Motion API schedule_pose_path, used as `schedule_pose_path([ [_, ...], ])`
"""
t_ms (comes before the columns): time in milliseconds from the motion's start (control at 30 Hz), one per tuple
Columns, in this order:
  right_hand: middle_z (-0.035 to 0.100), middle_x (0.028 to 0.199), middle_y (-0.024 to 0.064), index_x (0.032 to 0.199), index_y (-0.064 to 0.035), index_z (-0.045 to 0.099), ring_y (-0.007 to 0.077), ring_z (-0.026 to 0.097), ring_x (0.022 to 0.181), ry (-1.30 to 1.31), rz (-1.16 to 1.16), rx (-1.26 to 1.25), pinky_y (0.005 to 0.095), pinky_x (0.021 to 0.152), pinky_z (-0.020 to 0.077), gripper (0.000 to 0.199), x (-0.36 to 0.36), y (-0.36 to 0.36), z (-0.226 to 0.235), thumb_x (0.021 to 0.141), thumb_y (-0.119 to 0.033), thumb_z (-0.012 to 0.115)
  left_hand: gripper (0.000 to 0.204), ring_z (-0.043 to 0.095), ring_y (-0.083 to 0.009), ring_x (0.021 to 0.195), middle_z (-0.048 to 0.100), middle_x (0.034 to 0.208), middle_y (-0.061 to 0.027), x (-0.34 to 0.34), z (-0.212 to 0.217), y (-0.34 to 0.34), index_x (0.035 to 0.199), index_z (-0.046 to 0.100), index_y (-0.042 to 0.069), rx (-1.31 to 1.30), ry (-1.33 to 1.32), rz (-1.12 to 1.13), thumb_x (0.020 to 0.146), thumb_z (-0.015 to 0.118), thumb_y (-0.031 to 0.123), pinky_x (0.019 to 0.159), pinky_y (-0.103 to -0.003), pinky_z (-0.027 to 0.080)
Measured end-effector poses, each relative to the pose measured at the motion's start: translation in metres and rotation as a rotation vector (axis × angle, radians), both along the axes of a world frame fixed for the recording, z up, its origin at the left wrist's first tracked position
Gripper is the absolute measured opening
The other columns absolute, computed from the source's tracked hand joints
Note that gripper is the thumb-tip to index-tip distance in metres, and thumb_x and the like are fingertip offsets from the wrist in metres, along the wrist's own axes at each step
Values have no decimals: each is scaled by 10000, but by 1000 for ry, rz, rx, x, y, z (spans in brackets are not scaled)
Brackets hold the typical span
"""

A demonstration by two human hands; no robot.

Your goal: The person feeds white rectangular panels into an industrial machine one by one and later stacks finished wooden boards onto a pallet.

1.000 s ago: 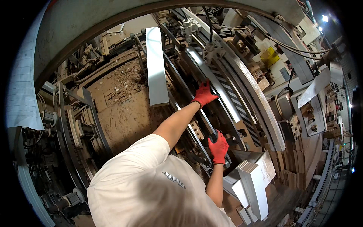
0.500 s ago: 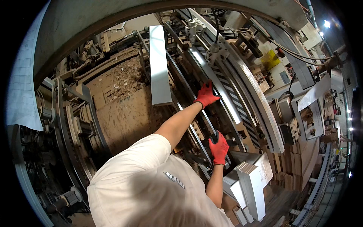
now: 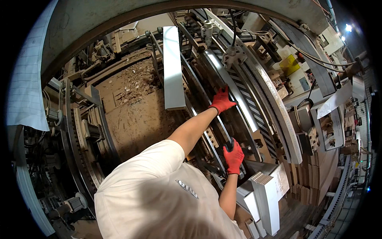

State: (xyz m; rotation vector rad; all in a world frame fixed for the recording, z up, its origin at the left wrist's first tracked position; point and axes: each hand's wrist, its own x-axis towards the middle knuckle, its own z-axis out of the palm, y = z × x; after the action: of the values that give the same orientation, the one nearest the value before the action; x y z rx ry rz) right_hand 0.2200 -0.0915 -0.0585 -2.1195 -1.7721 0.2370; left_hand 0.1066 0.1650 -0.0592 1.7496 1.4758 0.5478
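Note:
Both my hands wear red gloves with dark palms. My left hand [image 3: 223,101] lies over a long dark strip of the machine, beside a shiny silver-white strip [image 3: 243,108]. Its thumb and fingers are spread. Closer to my body, my right hand [image 3: 233,156] is beside the near end of a metal rail [image 3: 217,149]. A gap shows between its thumb and forefinger, and the other fingers are partly hidden. I see nothing clearly held in either hand. Left of my left hand, a long white panel [image 3: 172,71] rests across the rails.
White panels [image 3: 267,201] are stacked at the lower right, near my right forearm. A striped bar [image 3: 248,101] and a thick metal beam [image 3: 274,95] run along the right. Scraps and dust cover the brown bed [image 3: 131,103] at left. A curved frame [image 3: 159,12] spans overhead.
The whole view has shifted slightly, so the machine sits a little further right. Both hands keep nearly the same places against the strips and rails.

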Motion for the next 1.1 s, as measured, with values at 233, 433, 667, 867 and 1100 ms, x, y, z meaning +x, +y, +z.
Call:
schedule_pose_path([
  [233,617,1169,109,1276,-131,536,317,591,1075,-8,0,4,413,876,492,586,1,-1,0,753,-311,731,1191,334,-417,1362,303,1461,-296,4,-7,2,1536,52,99,27,19,7,678,762,521,1090,-446,350],
  [433,623,1145,108,1270,-125,538,313,597,1057,-8,9,15,406,871,493,583,-1,0,5,750,-308,729,1177,346,-421,1355,300,1464,-296,4,-13,5,1533,82,92,47,3,8,676,761,529,1094,-448,347],
  [667,619,1147,111,1265,-120,543,312,600,1048,-11,6,20,402,871,492,578,0,-1,1,752,-306,732,1180,320,-419,1374,268,1484,-303,3,-5,1,1535,73,97,26,-9,4,681,754,545,1104,-448,336],
  [867,609,1176,113,1260,-109,545,315,593,1065,-5,4,0,408,872,490,580,-1,0,5,749,-301,740,1183,324,-424,1369,240,1494,-313,3,-7,3,1533,75,91,52,6,6,682,751,558,1103,-448,340],
  [1100,564,1245,123,1260,-72,546,304,535,1171,458,-67,249,385,988,427,474,6,5,9,829,-189,707,1155,318,-426,1371,246,1503,-284,4,-6,2,1524,117,64,62,22,13,687,759,535,1113,-434,333],
])
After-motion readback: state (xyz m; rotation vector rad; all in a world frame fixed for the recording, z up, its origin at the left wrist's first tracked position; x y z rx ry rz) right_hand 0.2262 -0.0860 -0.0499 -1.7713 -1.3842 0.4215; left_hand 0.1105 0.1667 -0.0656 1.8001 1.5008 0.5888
